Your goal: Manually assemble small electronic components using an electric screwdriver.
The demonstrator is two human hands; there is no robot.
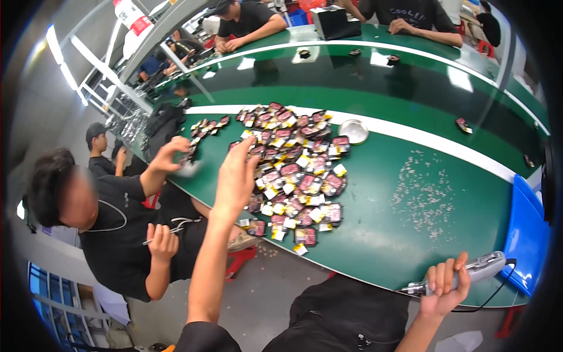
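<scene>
My left hand [234,179] reaches up over the left side of a heap of small black parts [290,170] with dark red faces and white-and-yellow tabs. Its fingers are stretched out with the thumb apart, and I see nothing held in them. At the near right edge of the green table, my right hand [446,287] is closed round a grey electric screwdriver [487,267]. The metal nose of the screwdriver points left, and a black cord runs from its back end.
Tiny pale pieces [425,196] lie scattered on the green table [375,193]. A round metal dish [353,131] sits beside the heap, and a blue tray [528,237] stands at right. A co-worker [141,229] sits close at left. Beyond runs a dark conveyor belt [340,76] carrying a few parts.
</scene>
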